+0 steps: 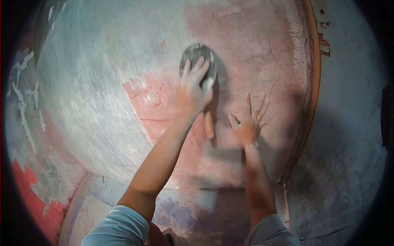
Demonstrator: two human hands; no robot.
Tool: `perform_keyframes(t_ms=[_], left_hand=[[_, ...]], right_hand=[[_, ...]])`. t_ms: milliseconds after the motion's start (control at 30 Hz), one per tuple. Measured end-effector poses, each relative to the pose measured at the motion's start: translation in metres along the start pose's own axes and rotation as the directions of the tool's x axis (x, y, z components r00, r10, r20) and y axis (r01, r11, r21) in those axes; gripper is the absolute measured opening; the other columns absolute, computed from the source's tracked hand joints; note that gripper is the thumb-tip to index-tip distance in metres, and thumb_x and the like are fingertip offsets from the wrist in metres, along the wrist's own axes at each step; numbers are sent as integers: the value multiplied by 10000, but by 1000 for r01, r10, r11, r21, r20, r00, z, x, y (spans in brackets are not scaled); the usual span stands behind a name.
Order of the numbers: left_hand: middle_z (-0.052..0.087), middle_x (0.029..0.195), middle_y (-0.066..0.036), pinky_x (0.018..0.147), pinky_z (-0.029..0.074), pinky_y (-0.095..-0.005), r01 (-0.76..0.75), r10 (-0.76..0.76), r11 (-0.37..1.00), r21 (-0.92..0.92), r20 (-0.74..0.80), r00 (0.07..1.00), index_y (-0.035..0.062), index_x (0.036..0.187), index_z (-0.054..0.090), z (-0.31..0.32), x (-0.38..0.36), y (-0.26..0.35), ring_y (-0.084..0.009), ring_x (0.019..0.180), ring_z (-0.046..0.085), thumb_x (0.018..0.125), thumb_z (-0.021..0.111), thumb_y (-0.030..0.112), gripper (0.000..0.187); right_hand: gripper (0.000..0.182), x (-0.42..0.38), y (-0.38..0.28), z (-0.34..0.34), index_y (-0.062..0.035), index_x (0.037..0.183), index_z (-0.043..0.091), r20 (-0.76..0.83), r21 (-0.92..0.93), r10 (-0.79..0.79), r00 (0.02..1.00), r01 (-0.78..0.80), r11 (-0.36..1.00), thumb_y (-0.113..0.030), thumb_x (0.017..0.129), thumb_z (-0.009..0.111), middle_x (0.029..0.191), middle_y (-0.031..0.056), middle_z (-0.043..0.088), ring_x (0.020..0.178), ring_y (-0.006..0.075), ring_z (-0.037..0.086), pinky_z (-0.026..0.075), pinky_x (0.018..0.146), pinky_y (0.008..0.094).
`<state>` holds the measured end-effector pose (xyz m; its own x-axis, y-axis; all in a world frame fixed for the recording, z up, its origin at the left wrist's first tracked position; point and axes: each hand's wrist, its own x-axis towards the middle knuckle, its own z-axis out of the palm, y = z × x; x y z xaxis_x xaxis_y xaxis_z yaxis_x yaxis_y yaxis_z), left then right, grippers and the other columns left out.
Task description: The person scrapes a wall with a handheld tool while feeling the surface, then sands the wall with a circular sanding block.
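Observation:
My left hand (pixel 191 92) presses a rounded trowel (pixel 198 51) against a large curved surface (pixel 238 53). Its fingers lie over the grey oval blade, and the wooden handle (pixel 209 125) sticks out below the palm. Under the blade, the surface changes from a pale grey-white coat (pixel 102 74) on the left to cracked pink on the right. To the right and lower, my right hand (pixel 248 128) lies on the pink part with fingers spread, holding nothing. Whitish residue marks the fingers of both hands.
An orange-brown rim (pixel 315 82) borders the curved surface on the right, with a grey-blue wall (pixel 349 115) beyond it. Patchy red and grey paint (pixel 37 188) shows at the lower left. Below the curve runs a stained ledge (pixel 176 211).

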<state>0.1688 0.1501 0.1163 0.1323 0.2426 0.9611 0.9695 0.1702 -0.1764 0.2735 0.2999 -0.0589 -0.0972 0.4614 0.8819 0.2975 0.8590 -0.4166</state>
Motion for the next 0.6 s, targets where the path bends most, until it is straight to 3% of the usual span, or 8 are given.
perform_keyframes(t_ms=[67, 133, 300, 367, 467, 500, 567, 600], left_hand=[[667, 1460, -139, 1152, 495, -516, 13, -13, 1000, 3, 62, 998, 97, 1352, 725, -5, -18, 3, -507, 1406, 539, 814, 775, 78, 541], [670, 1463, -117, 1133, 511, -507, -43, 43, 999, -27, 6, 999, 103, 1345, 732, -1, -8, -7, -484, 1405, 552, 816, 767, 81, 530], [670, 1456, -95, 1048, 566, -446, -1, -2, 991, 137, 21, 1000, 124, 1361, 724, -11, 56, 2, -417, 1376, 586, 873, 713, 167, 490], [661, 1473, -105, 1078, 548, -479, 23, -25, 998, 58, 30, 999, 115, 1365, 720, -11, 43, 0, -470, 1386, 566, 880, 734, 181, 490], [652, 1485, -119, 1149, 496, -493, -26, 28, 999, -44, 29, 999, 111, 1379, 711, -6, -6, 2, -475, 1423, 535, 844, 759, 124, 537], [653, 1480, -134, 1155, 491, -500, 5, -5, 1000, 8, 100, 995, 105, 1380, 708, -8, -10, 2, -481, 1425, 530, 832, 763, 105, 550], [654, 1483, -117, 1153, 492, -504, -21, 25, 998, -67, 56, 998, 112, 1378, 712, -9, 2, -3, -479, 1429, 528, 834, 755, 107, 546], [656, 1484, -95, 1124, 517, -493, -45, 45, 999, -16, 12, 999, 122, 1380, 712, -7, 21, -8, -464, 1423, 537, 849, 741, 135, 532]], right_hand=[[1056, 0, -3, -3, -285, 1726, 232, 6, -30, 6, 1000, -6, 1000, -621, 867, 746, 1775, 273, 57, 1632, 510, 19, -5, 1141, 866], [1054, 0, -4, -3, -286, 1727, 229, 18, -26, 13, 1000, -12, 1000, -619, 870, 744, 1775, 274, 57, 1632, 511, 21, -2, 1139, 868], [1045, 0, 0, -1, -291, 1729, 221, 23, -23, 5, 1000, -5, 1000, -629, 881, 729, 1775, 275, 62, 1631, 513, 16, 0, 1136, 872], [1045, 0, -1, -2, -293, 1729, 220, 18, -26, 1, 1000, 0, 1000, -632, 882, 729, 1775, 272, 70, 1632, 511, 11, -2, 1145, 865], [1047, 0, -3, -3, -289, 1729, 222, 41, -38, 26, 999, -25, 999, -631, 881, 732, 1774, 275, 69, 1632, 510, 11, -4, 1148, 862], [1047, 0, -4, -3, -289, 1729, 222, 37, -37, 27, 999, -25, 999, -631, 881, 732, 1774, 275, 69, 1632, 510, 11, -4, 1148, 862], [1046, 0, -2, -3, -283, 1728, 228, 28, -59, 4, 1000, -3, 998, -628, 881, 735, 1772, 280, 62, 1631, 512, 13, 4, 1145, 866], [1046, 2, -2, -2, -283, 1728, 228, 28, -62, 3, 1000, -1, 998, -628, 881, 735, 1772, 280, 62, 1631, 512, 13, 4, 1145, 866]])
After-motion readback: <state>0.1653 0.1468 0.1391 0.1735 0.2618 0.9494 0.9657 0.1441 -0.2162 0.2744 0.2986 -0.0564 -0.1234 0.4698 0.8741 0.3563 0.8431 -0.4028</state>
